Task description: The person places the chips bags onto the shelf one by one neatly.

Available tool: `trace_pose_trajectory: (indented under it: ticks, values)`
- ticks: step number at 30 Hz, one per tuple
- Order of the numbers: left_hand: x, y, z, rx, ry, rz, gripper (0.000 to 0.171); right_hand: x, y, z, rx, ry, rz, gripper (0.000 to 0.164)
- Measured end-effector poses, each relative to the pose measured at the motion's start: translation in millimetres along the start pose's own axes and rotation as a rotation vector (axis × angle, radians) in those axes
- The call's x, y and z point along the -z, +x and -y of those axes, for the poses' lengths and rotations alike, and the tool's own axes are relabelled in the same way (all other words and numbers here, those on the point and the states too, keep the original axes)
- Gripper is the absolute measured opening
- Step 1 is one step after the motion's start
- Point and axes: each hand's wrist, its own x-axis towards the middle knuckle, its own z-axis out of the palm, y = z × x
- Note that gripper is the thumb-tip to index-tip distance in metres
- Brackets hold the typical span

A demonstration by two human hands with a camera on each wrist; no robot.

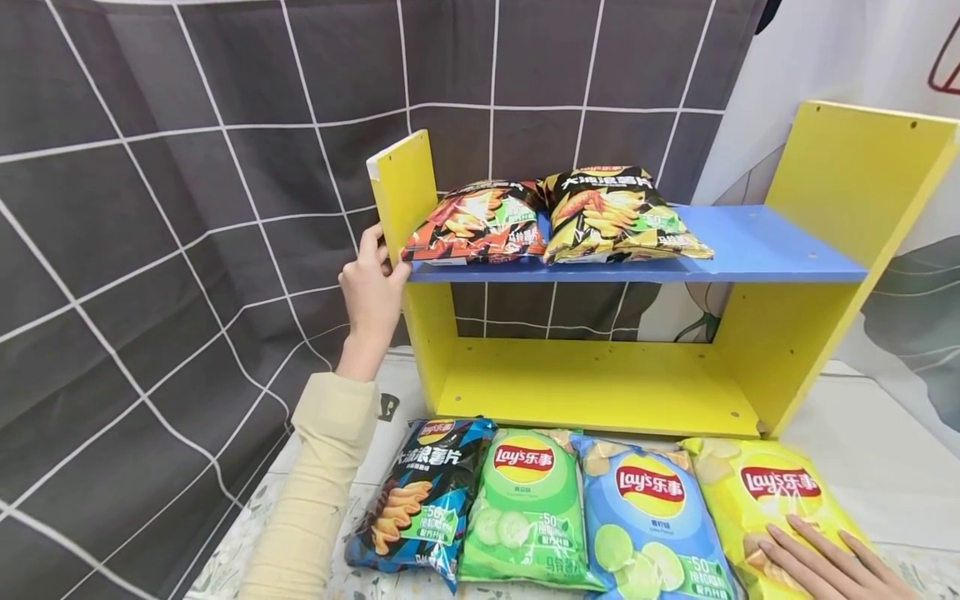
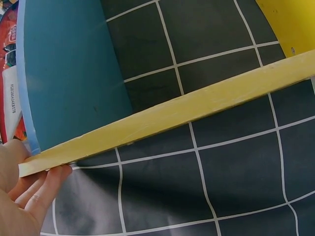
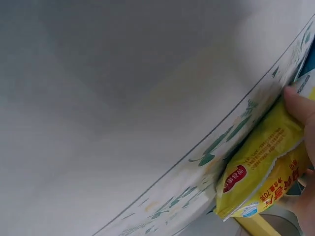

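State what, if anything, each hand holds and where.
Left hand: left shelf panel, by its front edge. Right hand: yellow chip bag, by its near right part.

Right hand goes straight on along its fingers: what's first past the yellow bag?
Probably the blue bag, lying just beside the yellow bag under the right hand; height clearance unclear.

Pale table (image 1: pixel 862 425): yellow shelf unit (image 1: pixel 585 379) standing. In row before unit: black bag (image 1: pixel 420 500), green bag (image 1: pixel 525 500), blue bag (image 1: pixel 652 508), yellow bag (image 1: pixel 765 496). Unit's blue board (image 1: pixel 765 242): red bag (image 1: pixel 480 221), black-gold bag (image 1: pixel 618 218).
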Motion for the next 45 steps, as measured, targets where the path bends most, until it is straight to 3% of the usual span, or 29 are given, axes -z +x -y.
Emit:
trace_pose_trajectory:
  ticks: [18, 24, 30, 34, 38, 41, 45]
  values:
    - [-1.1, 1.6, -4.6, -0.001, 0.002, 0.005, 0.042, 24.0, 4.8, -19.9, 0.035, 0.062, 0.074, 0.104]
    - [-2.2, 2.1, -4.1, 0.001, -0.004, 0.004, 0.042, 37.5, 12.8, -28.1, 0.146, 0.071, 0.004, 0.103]
    - [-2.4, 1.2, -4.2, 0.005, -0.006, 0.009, 0.042, 51.6, 15.6, -29.7, 0.118, 0.023, 0.011, 0.108]
    - [-1.7, 1.3, -4.6, 0.006, -0.008, 0.011, 0.042, 62.5, 19.8, -27.7, 0.11, 0.012, -0.071, 0.095]
    - [-0.8, 1.6, -4.6, 0.014, -0.008, 0.013, 0.043, 72.7, 28.9, -25.4, 0.182, 0.035, -0.187, 0.08]
    - [-0.1, 1.9, -4.4, 0.02, -0.006, 0.014, 0.043, 85.3, 36.5, -23.1, 0.205, 0.025, -0.201, 0.077]
    - [0.6, 2.1, -3.4, 0.026, 0.002, 0.015, 0.044, 107.6, 46.8, -18.4, 0.161, 0.0, -0.169, 0.077]
